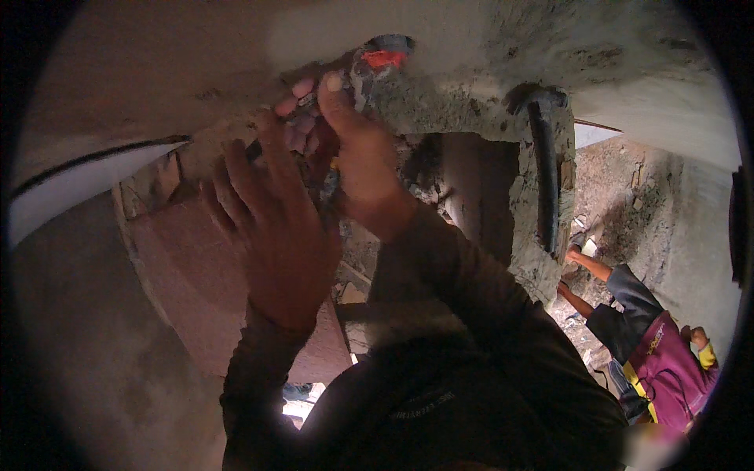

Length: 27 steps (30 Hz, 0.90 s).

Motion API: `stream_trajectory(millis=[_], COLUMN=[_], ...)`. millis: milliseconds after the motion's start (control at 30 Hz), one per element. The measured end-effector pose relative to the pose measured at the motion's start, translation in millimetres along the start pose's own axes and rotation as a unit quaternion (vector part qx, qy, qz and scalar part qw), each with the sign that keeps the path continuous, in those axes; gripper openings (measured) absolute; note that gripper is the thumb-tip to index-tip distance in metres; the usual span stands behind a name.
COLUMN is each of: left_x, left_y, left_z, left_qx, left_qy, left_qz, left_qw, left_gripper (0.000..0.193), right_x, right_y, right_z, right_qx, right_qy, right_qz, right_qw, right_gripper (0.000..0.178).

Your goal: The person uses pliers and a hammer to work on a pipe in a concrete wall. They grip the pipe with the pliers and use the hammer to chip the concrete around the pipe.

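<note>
My left hand (289, 243) reaches up with its fingers stretched out and a little apart. Its fingertips are at the rough, broken edge of the grey wall (455, 98). Close beside it, my right hand (365, 161) has its thumb raised and its fingers curled in at that same edge. What lies within those fingers, if anything, is hidden. Just right of the thumb, a dark round pipe end (390, 42) sits in the wall with bright orange-red material (385, 59) at its mouth.
A black pipe (543, 173) runs along a chipped concrete strip to the right. Below my left hand is a reddish-brown board (200, 275). Another person (664, 361) in a maroon top is at the lower right, near rubble-strewn ground (620, 196).
</note>
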State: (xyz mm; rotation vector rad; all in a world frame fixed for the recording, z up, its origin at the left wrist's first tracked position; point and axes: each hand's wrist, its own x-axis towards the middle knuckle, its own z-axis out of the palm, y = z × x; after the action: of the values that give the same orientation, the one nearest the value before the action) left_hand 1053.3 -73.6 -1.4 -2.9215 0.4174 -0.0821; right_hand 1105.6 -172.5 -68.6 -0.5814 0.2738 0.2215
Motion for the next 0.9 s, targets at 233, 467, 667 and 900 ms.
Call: stream_trajectory(millis=[233,467,667,900], left_x=[5.3,6.8,-1.7,7.2], left_y=[-14.6,-17.6,-9.4,-24.6], left_z=[17.4,8.6,23.4,41.9], left_qx=[-0.056,-0.006,0.093,-0.035], left_qy=[0.057,0.040,0.068,0.069], left_qz=[-0.038,0.048,0.014,-0.044], left_qw=[0.996,0.998,0.993,0.996], left_gripper=[0.085,0.088,0.092,0.083], right_x=[6.2,13.8,15.3,27.7], right_y=[10.6,17.9,25.6,38.3], right_z=[4.9,1.9,7.8,12.3], right_qx=[0.008,-0.038,0.096,0.143], right_qy=[0.005,0.063,0.027,0.021], right_qz=[-0.033,-0.043,-0.045,-0.089], right_qw=[0.999,0.996,0.994,0.986], right_gripper=[0.044,0.041,0.046,0.049])
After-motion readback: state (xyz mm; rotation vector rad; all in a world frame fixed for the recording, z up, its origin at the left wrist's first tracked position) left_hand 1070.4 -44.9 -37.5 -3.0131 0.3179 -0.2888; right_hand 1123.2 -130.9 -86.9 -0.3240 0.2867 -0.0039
